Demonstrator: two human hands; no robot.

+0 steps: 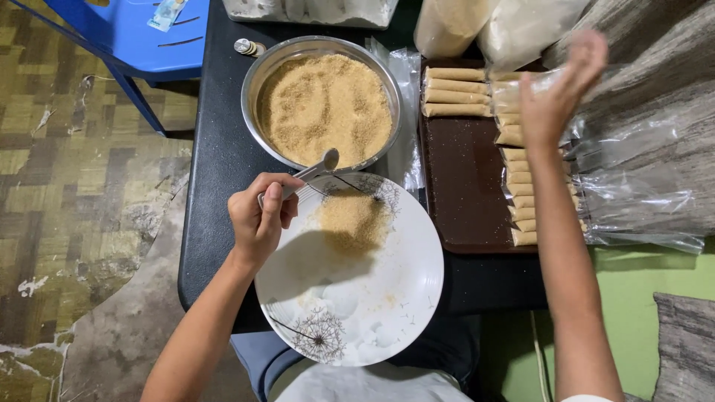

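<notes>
You're under bright, even overhead light, a little warm. Your left hand (257, 216) throws a soft shadow across the white plate (395, 298), which runs close to washed out at its near rim. Glare streaks the clear plastic bags (640, 193) and glints on the steel bowl (257, 71). Your right hand (558, 93) smears with motion blur; the centre stays sharp.

A: Describe the arms.
B: Both forearms are bare from wrist to elbow. No watch, ring or glove is visible on the left hand (258, 216) or the right hand (560, 88).
A: Any sleeves?
B: A white sleeve edge shows at the right arm, bottom of frame.
A: Torso and legs?
B: White garment at the lower centre; blue-grey cloth over the lap.
</notes>
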